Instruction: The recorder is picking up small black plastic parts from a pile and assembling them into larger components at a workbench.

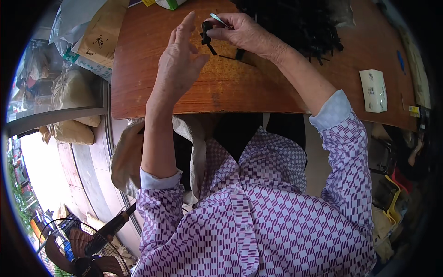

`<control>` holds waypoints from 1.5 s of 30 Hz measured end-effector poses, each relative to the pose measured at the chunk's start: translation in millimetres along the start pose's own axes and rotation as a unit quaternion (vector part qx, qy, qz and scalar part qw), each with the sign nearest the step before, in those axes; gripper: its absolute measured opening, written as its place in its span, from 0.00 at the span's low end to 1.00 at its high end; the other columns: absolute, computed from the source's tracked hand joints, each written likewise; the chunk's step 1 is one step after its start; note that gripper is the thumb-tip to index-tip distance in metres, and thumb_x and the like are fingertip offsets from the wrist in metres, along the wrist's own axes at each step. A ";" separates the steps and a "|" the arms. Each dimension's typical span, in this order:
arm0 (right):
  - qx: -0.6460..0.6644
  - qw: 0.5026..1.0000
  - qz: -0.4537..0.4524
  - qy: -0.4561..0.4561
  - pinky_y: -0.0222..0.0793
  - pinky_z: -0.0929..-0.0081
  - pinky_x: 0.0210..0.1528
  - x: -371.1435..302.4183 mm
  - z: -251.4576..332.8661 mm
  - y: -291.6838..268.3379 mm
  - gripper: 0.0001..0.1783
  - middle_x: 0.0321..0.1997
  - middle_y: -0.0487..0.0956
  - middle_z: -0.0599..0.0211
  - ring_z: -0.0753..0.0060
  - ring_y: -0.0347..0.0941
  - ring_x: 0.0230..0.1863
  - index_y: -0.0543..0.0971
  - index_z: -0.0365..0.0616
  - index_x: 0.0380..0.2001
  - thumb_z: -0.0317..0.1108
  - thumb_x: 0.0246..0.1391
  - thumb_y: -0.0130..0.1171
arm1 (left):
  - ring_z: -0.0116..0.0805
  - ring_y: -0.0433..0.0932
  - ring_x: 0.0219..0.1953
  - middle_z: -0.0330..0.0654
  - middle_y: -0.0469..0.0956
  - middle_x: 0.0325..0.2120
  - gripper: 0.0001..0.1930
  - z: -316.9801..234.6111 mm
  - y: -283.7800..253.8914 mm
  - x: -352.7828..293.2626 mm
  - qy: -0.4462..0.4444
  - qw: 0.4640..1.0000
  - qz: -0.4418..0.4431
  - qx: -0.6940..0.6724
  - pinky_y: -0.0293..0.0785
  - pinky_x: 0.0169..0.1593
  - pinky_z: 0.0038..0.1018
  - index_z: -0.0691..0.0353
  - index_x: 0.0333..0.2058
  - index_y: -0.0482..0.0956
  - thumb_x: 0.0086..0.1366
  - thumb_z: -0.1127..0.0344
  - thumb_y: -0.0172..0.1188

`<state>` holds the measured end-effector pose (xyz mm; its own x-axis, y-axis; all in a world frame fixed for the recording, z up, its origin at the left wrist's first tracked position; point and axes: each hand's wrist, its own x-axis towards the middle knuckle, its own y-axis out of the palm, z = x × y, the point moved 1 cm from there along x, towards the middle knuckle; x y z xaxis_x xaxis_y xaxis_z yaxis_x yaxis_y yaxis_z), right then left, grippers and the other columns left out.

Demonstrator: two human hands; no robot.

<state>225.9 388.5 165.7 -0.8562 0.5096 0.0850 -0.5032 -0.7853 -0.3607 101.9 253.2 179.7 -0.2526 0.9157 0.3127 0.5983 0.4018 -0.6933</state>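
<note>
Wooden desk (258, 87) has plenty of bare top in the middle, its near edge just above our lap. Our right hand (244, 32) pinches a small black clip (206, 33) near the far side, beside a black pile (295, 23). Our left hand (177, 64) hovers open, fingers spread, just left of it. White packet (374, 90) sits well right.

Left hand (177, 60) raised with fingers spread open; right hand (242, 30) fingers pinched together, both forearms extended.
</note>
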 end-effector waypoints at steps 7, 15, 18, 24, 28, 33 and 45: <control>0.008 0.996 0.094 -0.002 0.61 0.86 0.24 -14.5 11.8 2.7 0.16 0.22 0.73 0.78 0.88 0.64 0.23 0.78 0.44 0.42 0.43 0.57 0.57 | 0.33 0.78 0.32 0.46 0.77 0.36 0.30 -5.4 4.7 -6.9 -0.058 0.989 0.067 -0.114 0.76 0.37 0.27 0.60 0.55 0.66 0.53 0.71 0.65; 0.097 0.994 -0.013 0.052 0.61 0.85 0.24 -48.4 12.3 11.8 0.19 0.20 0.69 0.78 0.87 0.63 0.22 0.75 0.44 0.38 0.49 0.62 0.47 | 0.25 0.79 0.31 0.39 0.78 0.30 0.21 -12.1 22.0 -23.8 -0.154 0.912 0.021 -0.379 0.75 0.35 0.20 0.59 0.52 0.68 0.60 0.74 0.59; 0.067 0.998 -0.017 0.009 0.61 0.84 0.24 -55.6 9.3 14.7 0.19 0.19 0.68 0.77 0.86 0.64 0.22 0.74 0.42 0.36 0.47 0.64 0.45 | 0.25 0.79 0.30 0.39 0.78 0.30 0.20 -15.2 26.9 -24.4 -0.170 0.896 0.020 -0.410 0.75 0.34 0.19 0.58 0.52 0.68 0.61 0.76 0.58; 0.018 1.000 -0.009 0.016 0.63 0.82 0.25 -60.7 5.2 19.3 0.16 0.20 0.71 0.73 0.82 0.66 0.22 0.75 0.39 0.37 0.42 0.64 0.46 | 0.25 0.78 0.30 0.39 0.77 0.29 0.17 -23.4 33.1 -22.4 -0.165 0.900 0.017 -0.402 0.75 0.31 0.20 0.59 0.48 0.67 0.60 0.78 0.56; 0.008 0.999 -0.020 0.023 0.65 0.81 0.26 -63.7 5.4 20.2 0.15 0.22 0.73 0.71 0.81 0.68 0.23 0.75 0.39 0.40 0.40 0.64 0.46 | 0.24 0.77 0.28 0.39 0.76 0.27 0.15 -25.8 37.3 -20.9 -0.169 0.924 0.009 -0.342 0.75 0.29 0.21 0.59 0.44 0.66 0.60 0.78 0.56; 0.004 0.998 -0.047 0.049 0.65 0.80 0.26 -66.6 13.4 24.2 0.14 0.22 0.73 0.70 0.80 0.67 0.23 0.75 0.39 0.39 0.39 0.64 0.47 | 0.23 0.75 0.26 0.39 0.75 0.24 0.14 -27.9 41.3 -20.5 -0.151 0.967 0.009 -0.204 0.73 0.28 0.23 0.59 0.42 0.66 0.59 0.78 0.56; 0.077 0.993 -0.087 0.009 0.60 0.88 0.21 -66.1 13.3 22.3 0.13 0.23 0.72 0.75 0.89 0.65 0.21 0.75 0.43 0.39 0.41 0.63 0.49 | 0.24 0.75 0.25 0.38 0.74 0.30 0.11 -19.8 28.2 -21.7 -0.171 0.786 -0.073 -0.589 0.70 0.26 0.17 0.62 0.46 0.68 0.64 0.74 0.49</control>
<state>269.8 332.5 164.4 -0.7528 0.6479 0.1160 -0.6569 -0.7283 -0.1952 139.3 244.4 166.3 -0.4531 0.8914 -0.0003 0.7820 0.3976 0.4800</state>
